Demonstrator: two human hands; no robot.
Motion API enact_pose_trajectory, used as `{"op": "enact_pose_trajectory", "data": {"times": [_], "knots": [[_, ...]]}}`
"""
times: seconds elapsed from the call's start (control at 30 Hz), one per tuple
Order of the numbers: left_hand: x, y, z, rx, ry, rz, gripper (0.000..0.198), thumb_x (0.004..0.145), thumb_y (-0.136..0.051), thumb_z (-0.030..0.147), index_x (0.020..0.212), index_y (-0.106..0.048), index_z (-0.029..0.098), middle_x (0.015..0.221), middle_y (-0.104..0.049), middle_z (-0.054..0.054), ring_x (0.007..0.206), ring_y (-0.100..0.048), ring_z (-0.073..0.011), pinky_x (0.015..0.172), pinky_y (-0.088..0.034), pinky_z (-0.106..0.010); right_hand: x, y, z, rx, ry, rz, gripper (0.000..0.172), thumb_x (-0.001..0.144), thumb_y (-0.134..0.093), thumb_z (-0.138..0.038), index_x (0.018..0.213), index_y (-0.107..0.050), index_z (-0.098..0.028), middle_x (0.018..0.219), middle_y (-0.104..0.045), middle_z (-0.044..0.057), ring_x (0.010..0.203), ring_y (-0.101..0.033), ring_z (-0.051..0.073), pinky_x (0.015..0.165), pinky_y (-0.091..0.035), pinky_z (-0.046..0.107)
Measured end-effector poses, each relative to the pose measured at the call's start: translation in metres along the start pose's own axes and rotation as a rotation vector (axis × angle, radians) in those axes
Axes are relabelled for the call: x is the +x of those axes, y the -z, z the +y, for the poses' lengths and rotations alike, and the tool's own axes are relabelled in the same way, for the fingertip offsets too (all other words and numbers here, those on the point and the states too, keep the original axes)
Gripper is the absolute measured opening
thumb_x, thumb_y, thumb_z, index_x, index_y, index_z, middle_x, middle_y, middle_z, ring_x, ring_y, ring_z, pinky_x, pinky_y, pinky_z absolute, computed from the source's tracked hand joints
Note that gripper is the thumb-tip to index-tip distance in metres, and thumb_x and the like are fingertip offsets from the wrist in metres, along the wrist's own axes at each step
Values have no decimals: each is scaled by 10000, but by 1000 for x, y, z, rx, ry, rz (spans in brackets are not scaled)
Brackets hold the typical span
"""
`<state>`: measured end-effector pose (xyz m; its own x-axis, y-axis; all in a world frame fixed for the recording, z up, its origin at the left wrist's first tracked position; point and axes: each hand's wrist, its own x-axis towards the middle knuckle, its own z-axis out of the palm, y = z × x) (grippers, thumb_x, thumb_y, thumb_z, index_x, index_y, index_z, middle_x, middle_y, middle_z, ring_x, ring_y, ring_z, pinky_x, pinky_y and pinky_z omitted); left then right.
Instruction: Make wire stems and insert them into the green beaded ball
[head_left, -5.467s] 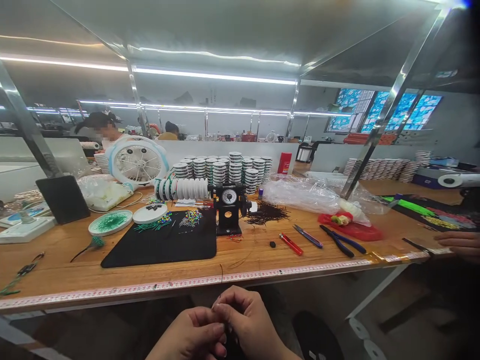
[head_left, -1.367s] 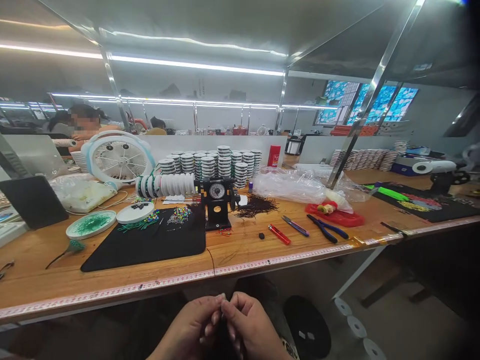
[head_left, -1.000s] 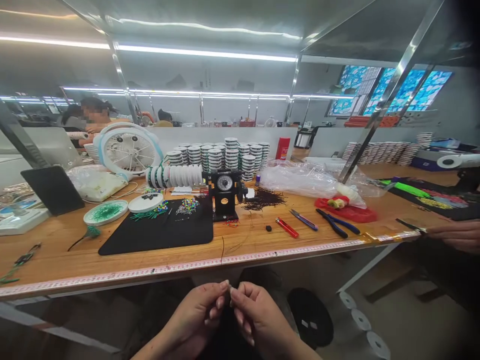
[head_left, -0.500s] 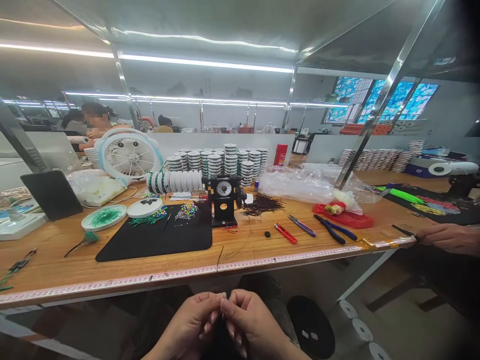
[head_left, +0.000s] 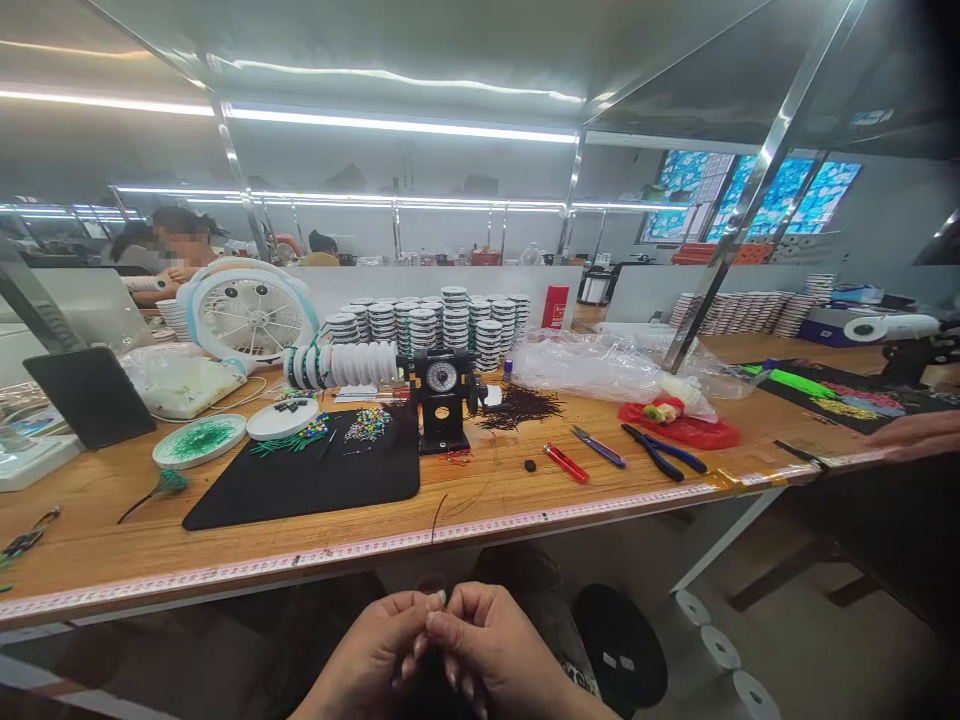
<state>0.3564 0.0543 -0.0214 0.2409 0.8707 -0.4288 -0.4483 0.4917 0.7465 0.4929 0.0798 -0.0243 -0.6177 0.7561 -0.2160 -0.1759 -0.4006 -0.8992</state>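
Observation:
Below the table's front edge, my left hand point(head_left: 386, 645) and my right hand point(head_left: 491, 640) meet, both closed with thumbs and fingertips pinched together. Whatever sits between the fingertips is too small or hidden to make out. Above them, a pale measuring tape point(head_left: 480, 530) runs along the edge of the wooden table point(head_left: 285, 545). A thin dark thread point(head_left: 437, 515) lies across that edge. Further in stands a black winding device point(head_left: 442, 400) carrying a row of white spools point(head_left: 345, 365). To its left, a black mat point(head_left: 315, 485) bears colourful beads point(head_left: 369, 424).
A red lighter point(head_left: 565, 463), small scissors point(head_left: 598, 446) and blue-handled pliers point(head_left: 664, 452) lie right of centre. Behind are stacked spools point(head_left: 422, 330), a white fan point(head_left: 251, 315) and a plastic bag point(head_left: 585, 365). Another person's hand point(head_left: 922, 435) shows at the far right.
My hands stay pinched together in nearly the same place. The view has shifted slightly. At the right, the other person's hand has drawn away from the dark strip on the table edge.

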Motion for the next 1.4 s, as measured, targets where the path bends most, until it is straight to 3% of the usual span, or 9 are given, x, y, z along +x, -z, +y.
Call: {"op": "enact_pose_trajectory", "data": {"times": [0.3, 0.43, 0.53, 0.67, 0.8, 0.9, 1.0, 1.1, 1.4], "knots": [[-7, -5, 5, -11, -21, 35, 455, 565, -763, 473, 496, -458, 142, 448, -347, 53, 437, -218, -56, 442, -169, -204, -6, 2, -2, 0, -7, 0, 402, 645, -707, -460, 676, -499, -116, 501, -524, -21, 317, -380, 27, 308, -257, 144], [-9, -4, 10, 2, -18, 28, 481, 560, -760, 494, 494, -430, 151, 440, -331, 61, 425, -207, -49, 434, -140, -205, -9, 6, -9, -212, 23, 66, 413, 669, -666, -502, 728, -558, -107, 635, -583, 31, 438, -476, 70, 345, -306, 159], [-6, 1, 11, 119, -31, 20, 498, 547, -750, 533, 499, -424, 159, 419, -338, 66, 393, -212, -42, 419, -113, -214, -8, 8, -17, -390, 121, 147, 405, 685, -662, -486, 823, -622, -108, 766, -603, 48, 625, -531, 99, 463, -372, 164], [0, 4, 1, 350, -38, -7, 490, 551, -726, 564, 522, -438, 168, 393, -395, 55, 348, -255, -47, 394, -116, -220, 0, 7, -21, -230, 130, 133, 322, 713, -664, -414, 761, -604, -102, 645, -565, 10, 587, -486, 78, 564, -381, 192], [-6, -5, 12, 510, -44, -5, 380, 624, -697, 484, 596, -501, 160, 435, -475, 38, 372, -366, -77, 398, -225, -207, -2, 8, -26, -180, 255, 162, 290, 719, -666, -353, 635, -521, -116, 586, -521, -11, 564, -443, 70, 573, -359, 200], [-4, -13, 48, 772, -164, -49, 255, 694, -660, 352, 856, -623, 159, 747, -651, -31, 616, -555, -147, 557, -400, -236, -13, 15, -36, -193, 357, 242, 282, 756, -632, -349, 639, -495, -132, 546, -458, -41, 520, -376, 54, 524, -310, 187], [20, -17, 89, 1259, -549, 108, 242, 810, -517, 344, 910, -644, 165, 796, -643, -49, 745, -576, -192, 667, -414, -279, -23, 19, -43, -222, 382, 270, 268, 778, -604, -343, 646, -487, -141, 536, -454, -43, 512, -382, 59, 516, -302, 190], [57, -22, 112, 1604, -764, 195, 235, 815, -476, 229, 979, -637, 181, 862, -612, -55, 793, -565, -197, 721, -401, -292, -28, 19, -42, -307, 370, 277, 271, 772, -598, -337, 628, -485, -137, 571, -472, -25, 564, -410, 76, 561, -323, 204], [121, -37, 121, 1584, -737, 211, 163, 745, -547, 244, 662, -680, 197, 828, -636, -63, 802, -571, -228, 735, -389, -306, -35, 27, -35, -434, 307, 294, 277, 734, -592, -358, 603, -497, -134, 600, -472, 0, 624, -413, 110, 613, -324, 237]]}}
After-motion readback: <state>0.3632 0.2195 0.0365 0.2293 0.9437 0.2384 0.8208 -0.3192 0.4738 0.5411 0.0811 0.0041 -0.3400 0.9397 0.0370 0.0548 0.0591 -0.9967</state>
